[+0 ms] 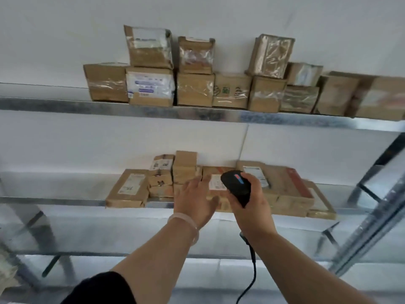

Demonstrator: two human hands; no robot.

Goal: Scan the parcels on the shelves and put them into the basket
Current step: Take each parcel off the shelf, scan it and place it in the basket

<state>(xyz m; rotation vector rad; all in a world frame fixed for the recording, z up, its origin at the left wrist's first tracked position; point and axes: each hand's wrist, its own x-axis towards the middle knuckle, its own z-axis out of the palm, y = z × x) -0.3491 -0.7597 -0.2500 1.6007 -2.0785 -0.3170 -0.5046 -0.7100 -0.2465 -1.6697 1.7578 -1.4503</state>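
White wall, steel shelf. Head view: left hand spread, fingers straight, at labelled parcel lying flat dead ahead. Contact unclear. Right hand wraps scanner, just right of label. Left nearer. Basket unseen.

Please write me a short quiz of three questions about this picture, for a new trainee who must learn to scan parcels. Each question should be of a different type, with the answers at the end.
1. True or false: the right hand holds the scanner.
2. What does the left hand reach toward? A) a drawer B) the parcels on the lower shelf C) a door handle
3. Fill in: a black ____ hangs down from the scanner.
Key: 1 true; 2 B; 3 cable.
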